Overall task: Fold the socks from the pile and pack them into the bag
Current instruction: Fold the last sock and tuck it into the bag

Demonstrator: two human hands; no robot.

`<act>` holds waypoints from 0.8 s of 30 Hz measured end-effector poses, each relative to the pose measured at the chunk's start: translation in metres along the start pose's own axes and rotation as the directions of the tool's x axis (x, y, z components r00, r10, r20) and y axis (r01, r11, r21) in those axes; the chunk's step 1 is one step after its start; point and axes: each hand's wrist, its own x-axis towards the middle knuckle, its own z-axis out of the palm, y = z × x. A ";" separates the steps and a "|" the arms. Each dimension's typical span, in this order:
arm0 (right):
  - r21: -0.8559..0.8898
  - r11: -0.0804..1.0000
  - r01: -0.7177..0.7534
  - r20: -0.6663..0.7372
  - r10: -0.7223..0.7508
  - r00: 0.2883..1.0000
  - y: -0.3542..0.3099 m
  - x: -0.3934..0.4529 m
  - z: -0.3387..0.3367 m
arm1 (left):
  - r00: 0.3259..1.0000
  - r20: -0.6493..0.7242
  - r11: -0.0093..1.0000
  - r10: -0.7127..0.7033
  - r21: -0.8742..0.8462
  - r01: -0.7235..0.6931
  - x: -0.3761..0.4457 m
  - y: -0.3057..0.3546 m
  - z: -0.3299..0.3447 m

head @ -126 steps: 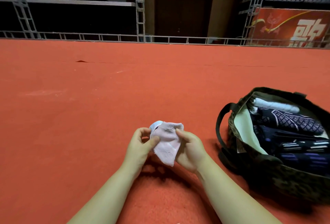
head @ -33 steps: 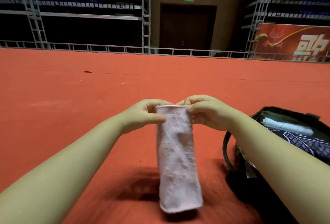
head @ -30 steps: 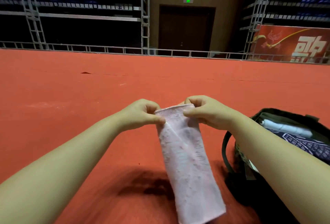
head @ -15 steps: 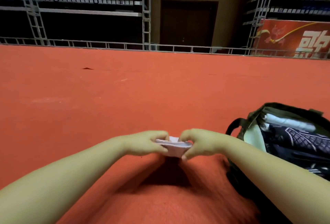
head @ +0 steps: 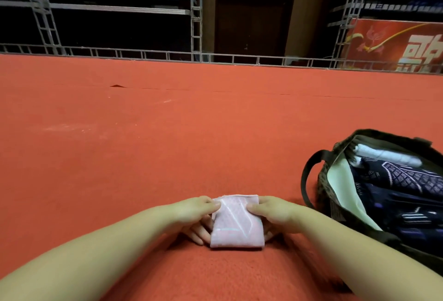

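Both hands hold a folded pink sock low over the red carpet: the left hand and the right hand each pinch an upper corner, thumbs on top and fingers curled underneath. The sock forms a short rectangle, its fold toward the person and its long axis running away from them. To the right stands an open bag holding dark patterned socks. A far banner bears large pale characters, cut off at the frame's edge.

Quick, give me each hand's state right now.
Left hand: holding the folded pink sock by its left edge.
Right hand: holding the same sock by its right edge.
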 end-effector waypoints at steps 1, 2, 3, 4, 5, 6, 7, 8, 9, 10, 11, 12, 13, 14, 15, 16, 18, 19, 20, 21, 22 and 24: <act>-0.036 0.999 0.021 -0.089 -0.024 0.996 0.000 0.005 0.004 | 0.999 -0.045 1.000 -0.012 0.016 0.013 0.002 -0.001 0.002; -0.119 0.992 0.050 -0.161 -0.069 0.985 -0.001 0.011 0.007 | 0.996 -0.086 1.000 -0.001 0.016 0.003 0.004 -0.002 0.001; -0.243 0.968 0.064 -0.223 -0.120 0.967 0.000 0.019 0.008 | 0.987 -0.156 0.997 0.029 0.076 -0.018 0.007 -0.007 0.001; -0.365 0.930 0.045 -0.279 -0.156 0.948 0.001 0.027 0.010 | 0.969 -0.224 0.978 0.100 0.203 -0.054 0.008 -0.009 -0.001; -0.453 0.891 -0.002 -0.341 -0.171 0.925 0.002 0.033 0.012 | 0.942 -0.270 0.923 0.198 0.375 -0.086 0.008 -0.012 -0.001; -0.497 0.866 -0.055 -0.399 -0.172 0.901 0.001 0.037 0.014 | 0.909 -0.274 0.833 0.313 0.539 -0.125 0.009 -0.015 -0.001; -0.512 0.854 -0.091 -0.448 -0.176 0.876 0.003 0.041 0.016 | 0.881 -0.208 0.719 0.424 0.669 -0.188 0.007 -0.016 0.001; -0.512 0.853 -0.106 -0.486 -0.185 0.854 0.004 0.043 0.019 | 0.877 -0.090 0.610 0.472 0.751 -0.252 0.003 -0.016 0.005; -0.502 0.858 -0.110 -0.517 -0.196 0.833 0.004 0.044 0.021 | 0.892 0.030 0.536 0.451 0.790 -0.297 0.002 -0.017 0.007; -0.490 0.866 -0.097 -0.542 -0.216 0.812 0.006 0.041 0.023 | 0.920 0.120 0.508 0.374 0.803 -0.311 0.000 -0.019 0.010; -0.497 0.866 -0.060 -0.554 -0.263 0.790 0.007 0.037 0.023 | 0.941 0.174 0.502 0.291 0.809 -0.305 0.001 -0.022 0.012; -0.517 0.856 0.019 -0.543 -0.345 0.765 0.011 0.031 0.022 | 0.947 0.197 0.511 0.252 0.804 -0.303 0.000 -0.023 0.013; -0.534 0.833 0.144 -0.505 -0.451 0.736 0.017 0.024 0.021 | 0.948 0.203 0.523 0.244 0.796 -0.305 0.000 -0.022 0.013; -0.537 0.797 0.278 -0.443 -0.547 0.710 0.023 0.017 0.020 | 0.946 0.204 0.530 0.252 0.789 -0.312 0.001 -0.022 0.013; -0.551 0.743 0.379 -0.359 -0.622 0.696 0.028 0.008 0.019 | 0.944 0.206 0.523 0.259 0.791 -0.317 0.003 -0.023 0.011; -0.588 0.689 0.424 -0.260 -0.658 0.707 0.034 0.000 0.018 | 0.941 0.210 0.499 0.264 0.805 -0.320 0.005 -0.023 0.010; -0.687 0.596 0.415 -0.104 -0.647 0.755 0.044 -0.008 0.016 | 0.934 0.221 0.443 0.279 0.834 -0.329 0.006 -0.025 0.009; -0.719 0.561 0.411 -0.068 -0.645 0.761 0.049 -0.009 0.015 | 0.929 0.232 0.417 0.289 0.843 -0.341 0.005 -0.025 0.009; -0.740 0.533 0.410 -0.056 -0.656 0.752 0.053 -0.008 0.014 | 0.926 0.239 0.399 0.292 0.849 -0.345 0.003 -0.024 0.009; -0.760 0.506 0.409 -0.061 -0.681 0.730 0.054 -0.007 0.016 | 0.924 0.245 0.375 0.295 0.859 -0.347 0.002 -0.024 0.008; -0.781 0.481 0.398 -0.076 -0.706 0.704 0.053 -0.005 0.017 | 0.925 0.235 0.383 0.298 0.858 -0.342 0.002 -0.024 0.007; -0.809 0.474 0.347 -0.124 -0.716 0.687 0.046 -0.004 0.021 | 0.925 0.203 0.502 0.321 0.792 -0.348 0.004 -0.026 0.008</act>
